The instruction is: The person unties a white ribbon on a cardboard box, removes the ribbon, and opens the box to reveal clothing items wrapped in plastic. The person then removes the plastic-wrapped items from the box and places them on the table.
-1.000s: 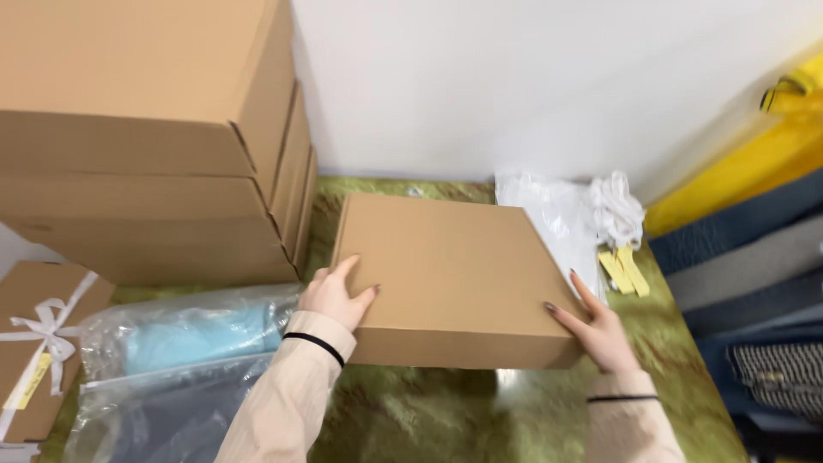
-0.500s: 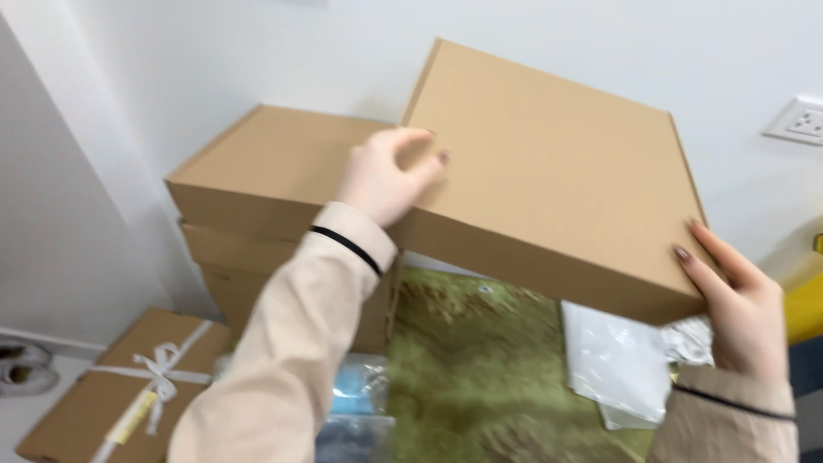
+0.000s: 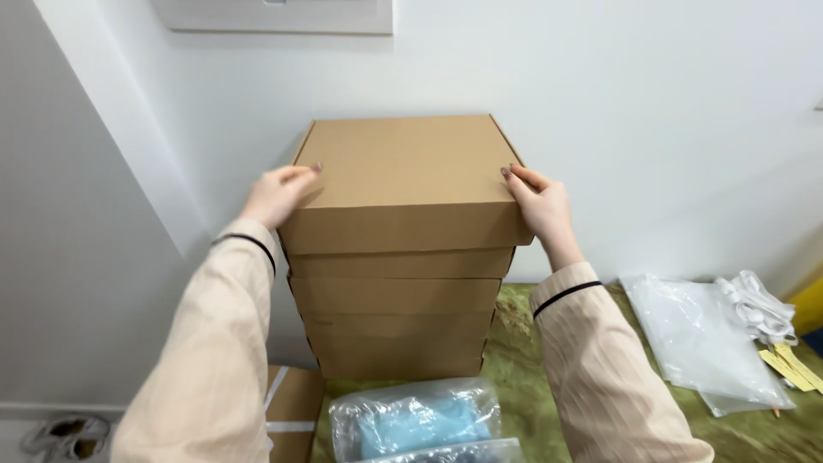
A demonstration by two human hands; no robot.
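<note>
Against white wall, both hands (image 3: 279,193) (image 3: 540,206) square flat top box (image 3: 403,176) on stack (image 3: 394,321).

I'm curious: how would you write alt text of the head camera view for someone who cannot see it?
Two hands, left hand and right hand, grip the sides of a flat brown cardboard box topping a stack of similar brown cardboard boxes against a white wall. Below, a clear plastic bag with blue contents and an empty clear plastic bag lie on a green mottled cloth.
</note>
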